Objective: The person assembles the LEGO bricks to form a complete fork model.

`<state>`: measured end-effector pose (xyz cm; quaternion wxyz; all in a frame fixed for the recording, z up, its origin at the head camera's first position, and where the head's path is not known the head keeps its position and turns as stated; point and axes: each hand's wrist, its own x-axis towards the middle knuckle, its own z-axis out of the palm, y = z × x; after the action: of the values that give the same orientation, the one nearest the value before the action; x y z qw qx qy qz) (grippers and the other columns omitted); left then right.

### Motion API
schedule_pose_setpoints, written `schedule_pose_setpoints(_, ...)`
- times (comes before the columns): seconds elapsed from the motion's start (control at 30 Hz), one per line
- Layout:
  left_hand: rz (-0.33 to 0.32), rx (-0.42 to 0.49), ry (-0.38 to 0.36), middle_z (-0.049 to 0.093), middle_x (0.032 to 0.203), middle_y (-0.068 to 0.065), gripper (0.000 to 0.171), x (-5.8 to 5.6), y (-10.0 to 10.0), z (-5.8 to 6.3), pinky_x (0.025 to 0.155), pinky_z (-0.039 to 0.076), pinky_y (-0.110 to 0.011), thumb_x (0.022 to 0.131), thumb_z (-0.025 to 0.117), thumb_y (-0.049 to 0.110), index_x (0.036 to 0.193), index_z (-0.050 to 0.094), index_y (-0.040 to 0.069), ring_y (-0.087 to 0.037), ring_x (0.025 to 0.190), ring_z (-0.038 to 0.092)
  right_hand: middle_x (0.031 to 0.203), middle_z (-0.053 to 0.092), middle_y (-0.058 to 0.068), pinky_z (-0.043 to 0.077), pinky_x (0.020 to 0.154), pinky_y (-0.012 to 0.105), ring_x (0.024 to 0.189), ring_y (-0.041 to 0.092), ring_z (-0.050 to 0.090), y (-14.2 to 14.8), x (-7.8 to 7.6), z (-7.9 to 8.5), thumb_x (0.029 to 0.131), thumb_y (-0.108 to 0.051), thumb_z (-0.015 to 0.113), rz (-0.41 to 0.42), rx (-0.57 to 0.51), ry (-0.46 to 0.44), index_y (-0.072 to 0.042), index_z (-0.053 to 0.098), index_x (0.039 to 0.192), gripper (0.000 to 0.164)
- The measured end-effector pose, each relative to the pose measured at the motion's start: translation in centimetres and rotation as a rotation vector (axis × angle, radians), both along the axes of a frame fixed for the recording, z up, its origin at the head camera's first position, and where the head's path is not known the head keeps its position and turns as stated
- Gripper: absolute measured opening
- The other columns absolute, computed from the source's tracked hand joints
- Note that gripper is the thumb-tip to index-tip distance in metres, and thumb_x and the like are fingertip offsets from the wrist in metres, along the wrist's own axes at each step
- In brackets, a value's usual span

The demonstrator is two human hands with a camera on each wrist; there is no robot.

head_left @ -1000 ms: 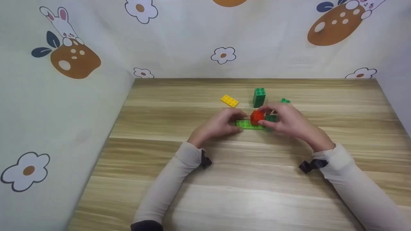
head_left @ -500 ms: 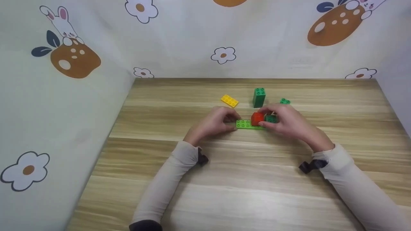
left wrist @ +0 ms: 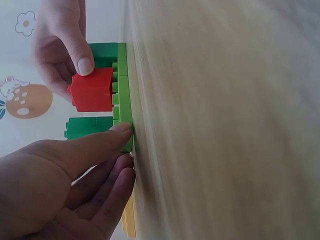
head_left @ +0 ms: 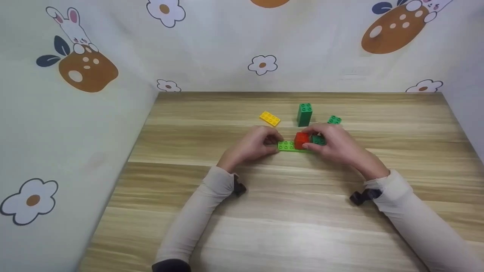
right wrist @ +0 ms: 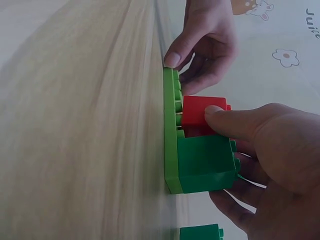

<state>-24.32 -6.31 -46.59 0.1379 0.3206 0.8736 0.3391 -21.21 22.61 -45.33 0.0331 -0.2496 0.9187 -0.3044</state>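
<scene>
Low over the studs of a long light green building-block plate (head_left: 286,146) sits a red block (head_left: 301,140), upright and close to the stud tops. My right hand (head_left: 336,141) pinches this block, its thumb (right wrist: 215,111) on the near side and fingers behind. A dark green block (right wrist: 207,160) stands on the plate's right end, beside the red one and partly under the right hand in the head view. At the plate's left end my left hand (head_left: 257,142) grips the edge, with the thumb (left wrist: 120,129) along its side and the fingertips around the end.
Behind the hands stands a tall green block stack (head_left: 304,115). A flat yellow plate (head_left: 269,118) lies to its left, a small green block (head_left: 334,119) to its right. The wooden table (head_left: 287,211) meets a patterned wall (head_left: 211,56) at the back.
The red block has come down from a tilted, raised pose to upright over the plate's studs. My left hand has drawn back slightly left to the plate's end.
</scene>
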Motion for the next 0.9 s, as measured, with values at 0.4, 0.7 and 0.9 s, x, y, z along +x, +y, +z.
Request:
schedule_pose_setpoints(0.4,0.015,-0.006,-0.032,0.079,0.121,-0.005,0.031,0.21,0.06,0.3,0.102,0.061,-0.033,0.097,0.081,0.01,0.127,0.078,0.008,-0.015,0.107,0.073,0.133,0.077,0.012,0.056,0.11,0.058,0.124,0.033,0.07,-0.25,0.38,0.18,0.097,-0.026,0.084,-0.027,0.014,-0.01,-0.011,0.075,0.133,0.04)
schedule_pose_setpoints(0.7,0.019,-0.006,-0.023,0.08,0.123,-0.004,0.03,0.24,0.09,0.34,0.103,0.06,-0.031,0.097,0.081,0.01,0.127,0.078,0.01,-0.014,0.109,0.073,0.134,0.076,0.014,0.055,0.111,0.059,0.125,0.035,0.07,-0.19,0.26,0.26,0.097,-0.025,0.084,-0.027,0.024,0.001,-0.011,0.075,0.135,0.042)
schedule_pose_setpoints(0.9,0.028,0.02,-0.04,0.08,0.12,-0.004,0.028,0.55,0.06,0.16,0.102,0.061,-0.033,0.098,0.078,0.007,0.126,0.079,0.009,-0.016,0.107,0.072,0.13,0.078,0.014,0.056,0.109,0.058,0.124,0.035,0.071,-0.17,0.44,0.02,0.096,-0.025,0.085,-0.021,0.009,0.035,-0.008,0.077,0.133,0.041)
